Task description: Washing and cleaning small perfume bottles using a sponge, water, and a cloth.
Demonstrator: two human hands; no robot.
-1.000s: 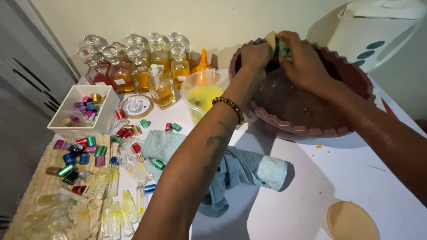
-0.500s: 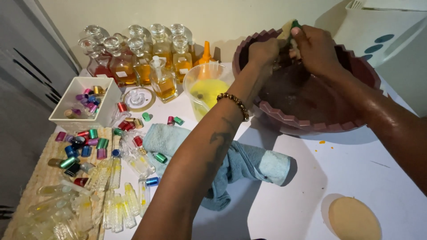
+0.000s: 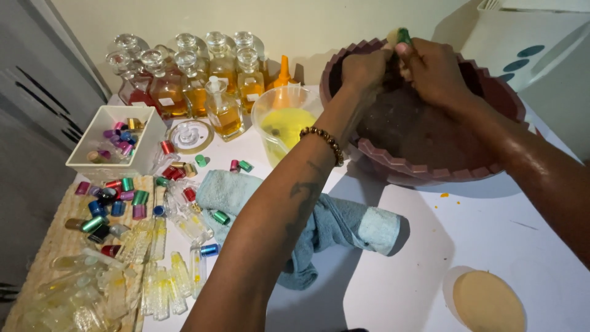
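Both hands worked together above the far rim of the dark red basin [image 3: 430, 169] in the upper right of the frame. The right hand [image 3: 437, 72] held a narrow grip on a small green-capped vial [image 3: 402, 35]; the left hand [image 3: 364, 66] closed against the same item from the left side. The step in hand appeared to be rinsing or cleaning the vial over the basin. The next move would call for a steady hold, since the item looked small and possibly wet.

Outward on the white surface [image 3: 491, 246] lay a blue towel [image 3: 319, 221], a plastic jug of yellow liquid [image 3: 284, 123] and glass decanters [image 3: 184, 80]. The vial body was hidden by fingers. The basin contents could not be made out.
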